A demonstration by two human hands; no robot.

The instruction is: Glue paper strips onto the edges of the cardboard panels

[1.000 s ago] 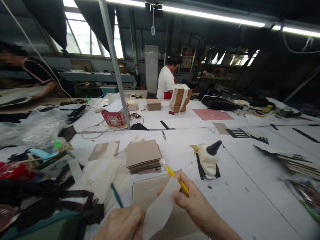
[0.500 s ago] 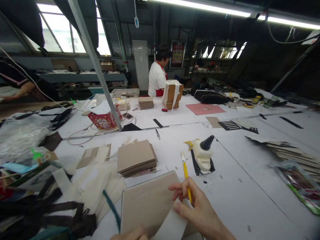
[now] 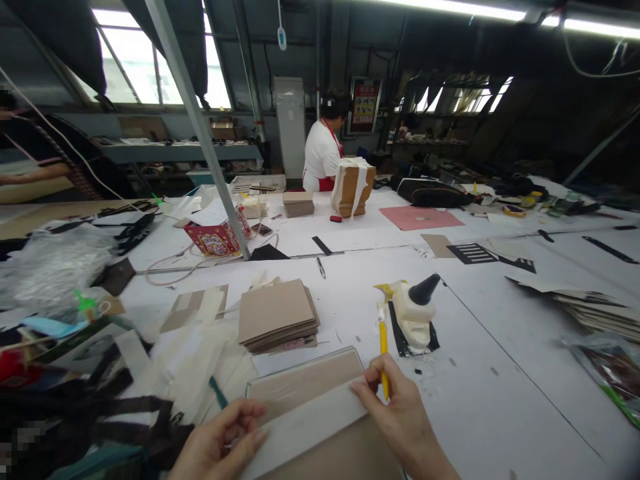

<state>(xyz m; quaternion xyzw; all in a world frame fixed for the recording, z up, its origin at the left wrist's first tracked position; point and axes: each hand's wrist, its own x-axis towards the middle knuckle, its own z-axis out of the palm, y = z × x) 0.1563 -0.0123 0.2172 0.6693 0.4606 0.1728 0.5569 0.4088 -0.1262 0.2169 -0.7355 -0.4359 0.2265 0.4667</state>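
Your left hand [image 3: 227,437] is at the near end of the pale strip [image 3: 310,423], thumb on its face; whether the fingers close beneath, you can't tell from here. The strip slants across the grey-brown board [image 3: 305,383] in front of you, though contact along its whole length is unclear. Keep it flat and evenly tensioned, since a slack middle could wrinkle. Your right hand [image 3: 395,393] pinches the far end between thumb and finger and also grips a yellow brush [image 3: 384,333]. Mind that brush: its whitish tip points away from the strip, so hold that angle to avoid smears. Square the strip by eye against the board's far edge. Beyond lie the cardboard stack [image 3: 275,310] and, to the right, the cream container [image 3: 413,313], both clear of your hands.
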